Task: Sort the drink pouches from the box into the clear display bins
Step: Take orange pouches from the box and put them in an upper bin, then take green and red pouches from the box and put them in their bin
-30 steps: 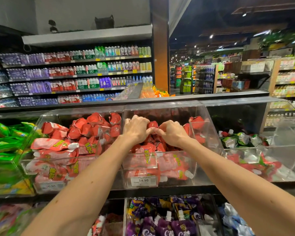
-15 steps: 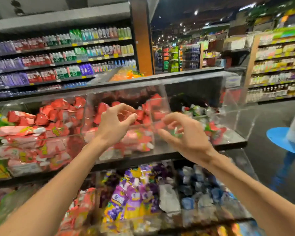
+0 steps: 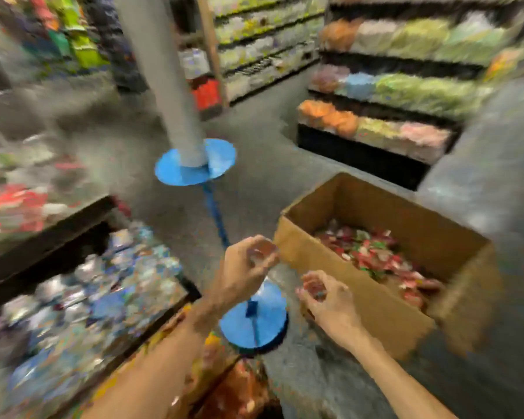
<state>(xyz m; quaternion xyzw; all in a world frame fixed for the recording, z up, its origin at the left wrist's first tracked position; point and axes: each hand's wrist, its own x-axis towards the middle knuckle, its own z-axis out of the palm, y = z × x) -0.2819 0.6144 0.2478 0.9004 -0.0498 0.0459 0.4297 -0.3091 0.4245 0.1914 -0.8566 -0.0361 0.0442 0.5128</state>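
Head view, badly smeared by motion, looks down an aisle onto both bare forearms reaching forward. The left hand [image 3: 247,267] is raised with its back to the camera, its fingers [image 3: 265,247] loosely curled toward the thumb and holding nothing that shows. The right hand [image 3: 330,303] sits lower and nearer, its fingers [image 3: 310,287] also loosely curled, with no pouch in them as far as the blur allows.

An open cardboard box [image 3: 384,316] stands on the floor [image 3: 270,182] just to the right of both sets of fingers. Its near left corner is just beside the left fingertips, and the right fingers hang in front of its near wall, close to the rim. Inside it, beyond and to the right of the right fingers, lies a loose heap of red and green drink pouches [image 3: 372,255] across the bottom.

To the left of the left fingers, well apart from them, run the clear display bins [image 3: 170,297]. The lower one is packed with blue, silver and purple pouches, and the upper tier above it shows red and green ones, too blurred to make out singly.

Below and between the two hands a blue disc [image 3: 254,325] lies flat on the floor. A thin blue bar [image 3: 215,213] leads from it past the left fingers to a second blue disc [image 3: 194,167] farther off, from which a grey column [image 3: 170,86] rises. Stocked store shelves [image 3: 390,86] line the far side, beyond the box.
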